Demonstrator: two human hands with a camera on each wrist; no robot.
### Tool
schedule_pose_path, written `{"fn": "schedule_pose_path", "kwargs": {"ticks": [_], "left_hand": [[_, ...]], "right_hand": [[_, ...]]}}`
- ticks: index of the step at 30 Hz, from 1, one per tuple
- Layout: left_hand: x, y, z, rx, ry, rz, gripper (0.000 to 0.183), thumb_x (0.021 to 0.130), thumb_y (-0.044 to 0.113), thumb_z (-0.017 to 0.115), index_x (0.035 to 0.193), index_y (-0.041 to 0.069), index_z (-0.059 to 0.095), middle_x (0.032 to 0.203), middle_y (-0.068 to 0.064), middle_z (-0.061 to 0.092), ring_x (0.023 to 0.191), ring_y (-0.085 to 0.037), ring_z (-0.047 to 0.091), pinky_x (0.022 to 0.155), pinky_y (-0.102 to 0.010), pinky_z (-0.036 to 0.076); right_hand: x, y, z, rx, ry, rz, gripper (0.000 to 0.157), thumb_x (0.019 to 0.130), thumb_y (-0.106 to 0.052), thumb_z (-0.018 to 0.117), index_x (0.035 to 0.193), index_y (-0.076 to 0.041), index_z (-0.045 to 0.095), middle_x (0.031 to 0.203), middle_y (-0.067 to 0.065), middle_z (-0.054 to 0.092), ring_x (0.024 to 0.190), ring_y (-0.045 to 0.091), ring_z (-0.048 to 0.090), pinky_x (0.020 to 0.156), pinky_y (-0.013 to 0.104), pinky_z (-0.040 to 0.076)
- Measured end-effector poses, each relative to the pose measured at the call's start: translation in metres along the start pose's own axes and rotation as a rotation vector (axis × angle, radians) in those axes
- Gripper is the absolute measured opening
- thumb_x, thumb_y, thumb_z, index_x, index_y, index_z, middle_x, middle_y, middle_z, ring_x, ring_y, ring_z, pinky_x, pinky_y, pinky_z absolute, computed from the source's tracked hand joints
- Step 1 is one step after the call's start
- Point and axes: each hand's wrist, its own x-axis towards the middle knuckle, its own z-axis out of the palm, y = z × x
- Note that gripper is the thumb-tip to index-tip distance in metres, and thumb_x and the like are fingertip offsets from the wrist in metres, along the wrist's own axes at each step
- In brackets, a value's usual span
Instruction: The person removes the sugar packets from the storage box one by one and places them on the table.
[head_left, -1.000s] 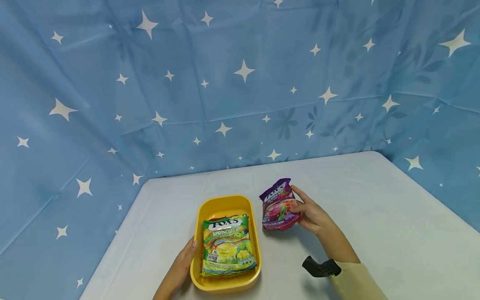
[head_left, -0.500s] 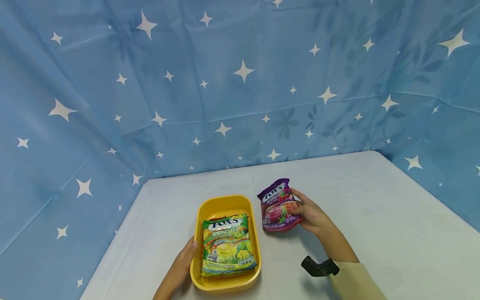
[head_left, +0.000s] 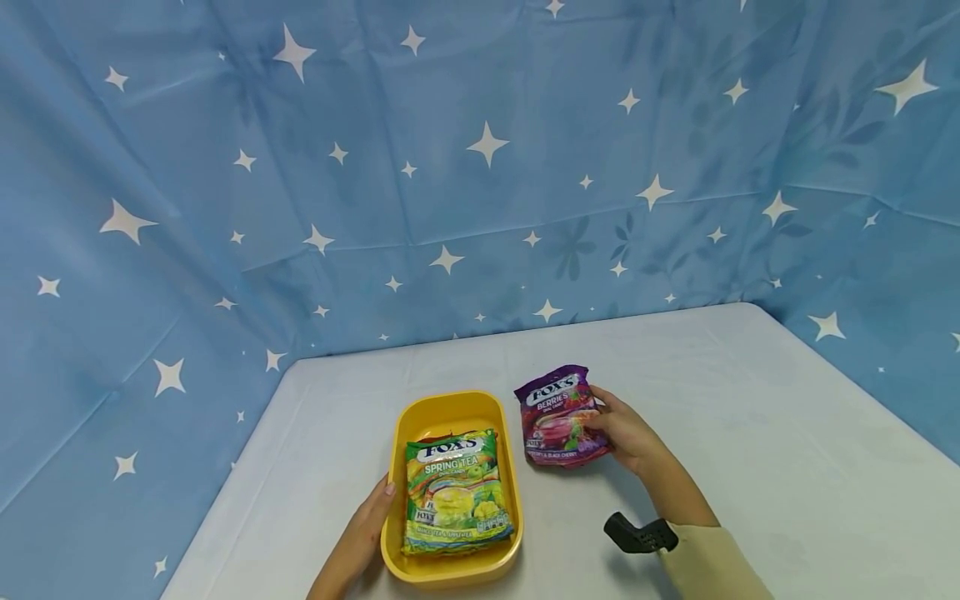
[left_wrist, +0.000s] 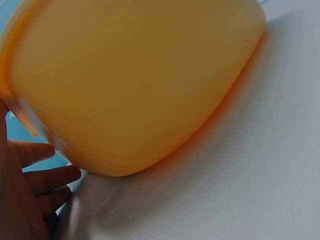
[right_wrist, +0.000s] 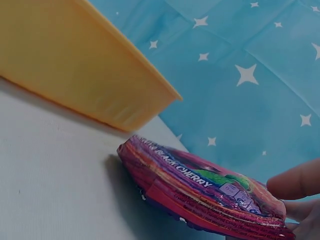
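My right hand (head_left: 628, 433) pinches a purple bag of Fox's Berries candy (head_left: 557, 425) by its right edge, thumb on the printed front. In the right wrist view this candy bag (right_wrist: 205, 192) is tilted close over the white table, near the yellow tray. To its left stands the yellow tray (head_left: 450, 403), holding a green bag of Fox's Spring Tea candy (head_left: 453, 492). A sliver of red packaging shows behind the green bag's top edge. Against the tray's left wall rests my left hand (head_left: 362, 529); its fingers (left_wrist: 52, 180) lie fairly straight along the outside in the left wrist view.
A white cloth covers the table (head_left: 750, 417). Behind it and along both sides hangs a blue curtain (head_left: 450, 167) with white stars. A black strap (head_left: 641, 533) circles the right wrist, at the cuff of a beige sleeve (head_left: 712, 567).
The purple candy bag has shifted slightly right and toward me in my right hand, its front now turned more fully to view. My left hand and the tray have stayed put.
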Motion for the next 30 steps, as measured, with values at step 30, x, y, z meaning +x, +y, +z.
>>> {"fn": "schedule_pose_path", "kwargs": {"ticks": [30], "left_hand": [[0.001,0.002,0.000,0.018,0.002,-0.037,0.065,0.099,0.045,0.022,0.142,-0.002,0.024,0.144,-0.024,0.029,0.134,-0.041,0.024,0.107,-0.057,0.022]], "right_hand": [[0.006,0.014,-0.007,-0.172,0.101,0.080,0.071,0.091,-0.021,0.048,0.146,-0.001,0.008,0.143,0.027,0.023,0.122,0.036,0.037,0.102,0.046,0.035]]}}
